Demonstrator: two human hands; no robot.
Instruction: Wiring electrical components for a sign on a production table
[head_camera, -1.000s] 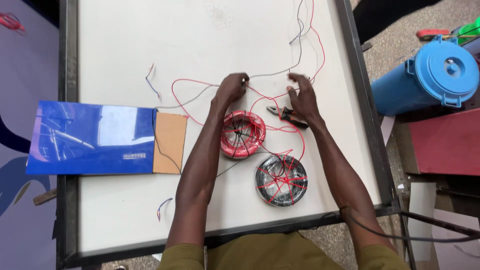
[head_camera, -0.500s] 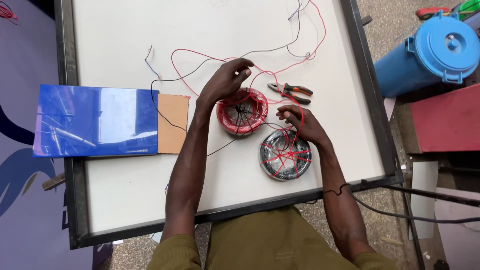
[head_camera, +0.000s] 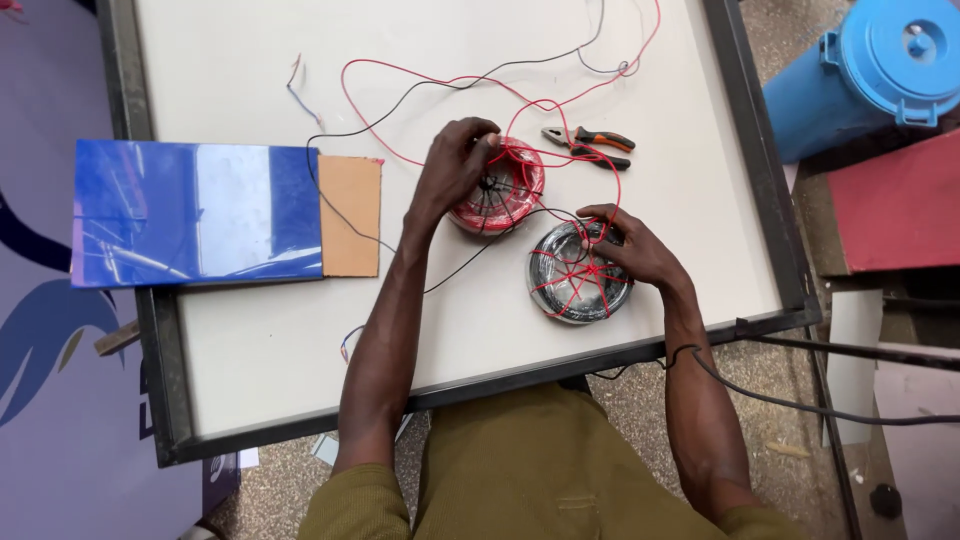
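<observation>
The left hand (head_camera: 455, 170) lies curled over the red wire coil (head_camera: 497, 187), fingers bent on its top edge. Just beside it, nearer the person, the right hand (head_camera: 630, 248) rests on the black wire coil (head_camera: 578, 272) — fingers pressing its rim. Both coils are round and shiny, with thin red wire crossing them. Pliers (head_camera: 588, 146) lie just past the red coil, on the white table (head_camera: 250, 330).

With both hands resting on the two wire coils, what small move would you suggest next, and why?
Probably lift the red strands off the black wire coil with the right hand: loose red wire crisscrosses its top, while the left hand steadies the red wire coil it appears to run from.
</observation>
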